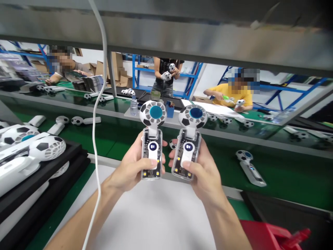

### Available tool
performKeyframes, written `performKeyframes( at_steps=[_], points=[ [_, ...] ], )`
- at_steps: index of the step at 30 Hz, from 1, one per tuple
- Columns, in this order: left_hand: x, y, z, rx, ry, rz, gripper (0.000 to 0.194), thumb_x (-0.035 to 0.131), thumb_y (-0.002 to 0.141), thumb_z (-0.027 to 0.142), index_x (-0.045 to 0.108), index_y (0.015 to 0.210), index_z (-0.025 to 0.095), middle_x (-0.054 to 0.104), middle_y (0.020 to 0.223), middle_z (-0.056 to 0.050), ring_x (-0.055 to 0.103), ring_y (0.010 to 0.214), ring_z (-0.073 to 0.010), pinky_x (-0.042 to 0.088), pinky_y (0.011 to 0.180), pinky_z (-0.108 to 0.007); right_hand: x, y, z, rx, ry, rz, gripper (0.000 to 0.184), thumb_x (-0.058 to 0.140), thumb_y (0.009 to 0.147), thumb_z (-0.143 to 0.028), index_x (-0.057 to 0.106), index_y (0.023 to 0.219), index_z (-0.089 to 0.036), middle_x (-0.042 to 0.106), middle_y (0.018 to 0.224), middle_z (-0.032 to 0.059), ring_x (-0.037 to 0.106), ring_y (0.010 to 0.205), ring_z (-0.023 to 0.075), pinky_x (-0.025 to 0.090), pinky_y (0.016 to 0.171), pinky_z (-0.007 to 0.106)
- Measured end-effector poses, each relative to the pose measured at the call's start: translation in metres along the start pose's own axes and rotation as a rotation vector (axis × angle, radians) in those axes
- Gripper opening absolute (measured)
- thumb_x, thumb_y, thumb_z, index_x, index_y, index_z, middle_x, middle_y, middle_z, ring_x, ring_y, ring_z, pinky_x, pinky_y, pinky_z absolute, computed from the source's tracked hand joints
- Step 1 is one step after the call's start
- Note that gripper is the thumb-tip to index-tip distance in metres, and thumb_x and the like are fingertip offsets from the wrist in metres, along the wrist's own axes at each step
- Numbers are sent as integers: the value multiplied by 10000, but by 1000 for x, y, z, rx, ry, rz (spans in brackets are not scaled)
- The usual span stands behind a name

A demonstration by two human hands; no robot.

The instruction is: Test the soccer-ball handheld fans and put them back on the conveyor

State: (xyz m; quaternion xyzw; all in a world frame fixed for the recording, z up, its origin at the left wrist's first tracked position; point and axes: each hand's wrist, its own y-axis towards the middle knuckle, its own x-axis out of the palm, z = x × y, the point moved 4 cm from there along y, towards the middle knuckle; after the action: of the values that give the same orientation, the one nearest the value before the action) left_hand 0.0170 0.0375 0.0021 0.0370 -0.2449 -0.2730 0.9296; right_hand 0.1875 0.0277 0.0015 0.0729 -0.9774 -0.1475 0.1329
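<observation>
Two fans, one per hand, both up off the desk. Left fan [152, 152] is in the left hand [128, 171], right fan [187, 152] in the right hand [206, 170]. Side by side, narrow gap, handles not touching. Long axes run up and away from the wearer, ball heads at the top. Left one near upright, right one leans a bit outward at the head. Displays and clear fronts face the wearer; both displays lit, digits too small to call.

Grip: each hand is closed round its handle, thumb on the white front strip below the display, fingers wrapped behind with tips showing at the inner edge. Each fan is nearest its own hand.

Below: white sheet [158, 218] on the desk, under both forearms. Black trays [74, 158] stacked at left, more fans [50, 147] on top. Red bin [262, 234] at lower right. Past the sheet, a long green surface [108, 139]; single fan [251, 170] lies on it at right, tilted across, head away. White cable [95, 139] hangs down in front at left.

Room: bottle [133, 107] and blue box [170, 111] on the far side. Three co-workers beyond: one at left [78, 67], one standing in the middle [166, 74] with ball heads in hand, one in yellow [221, 92] at right with a fan. Blue shelves [191, 74] behind, grey beam [166, 33] overhead.
</observation>
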Motion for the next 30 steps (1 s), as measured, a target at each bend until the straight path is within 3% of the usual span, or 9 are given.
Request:
performKeyframes(
  at_steps=[6, 14, 20, 30],
  points=[
    [4, 0, -1, 38, 36, 8, 512, 728, 700, 108, 479, 1135, 207, 654, 849, -14, 654, 681, -154, 500, 592, -242, -2, -2, -6, 16, -32, -9, 714, 674, 758, -139, 408, 1401, -300, 635, 1235, 53, 678, 834, 172, 605, 690, 294],
    [11, -4, -3, 8, 61, -62, 614, 761, 728, 138, 423, 1231, 234, 650, 893, -13, 664, 728, -160, 521, 634, -260, -3, -1, -9, -30, -19, 37, 731, 666, 731, -113, 406, 1394, -284, 658, 1143, 45, 682, 780, 181, 595, 635, 296],
    [15, -4, -5, -28, 10, -58, 458, 734, 776, 194, 480, 1157, 197, 630, 837, -15, 639, 662, -150, 513, 596, -269, -3, -2, -6, -5, -20, 74, 602, 666, 792, -201, 448, 1346, -290, 655, 1165, 58, 688, 803, 200, 596, 629, 311],
    [12, -2, -7, -22, -55, -39, 455, 756, 752, 181, 504, 1131, 198, 643, 859, -20, 669, 656, -169, 521, 586, -275, -3, -2, -8, 50, -29, 102, 694, 654, 754, -222, 412, 1403, -270, 657, 1189, 80, 682, 774, 205, 593, 602, 321]
  ],
)
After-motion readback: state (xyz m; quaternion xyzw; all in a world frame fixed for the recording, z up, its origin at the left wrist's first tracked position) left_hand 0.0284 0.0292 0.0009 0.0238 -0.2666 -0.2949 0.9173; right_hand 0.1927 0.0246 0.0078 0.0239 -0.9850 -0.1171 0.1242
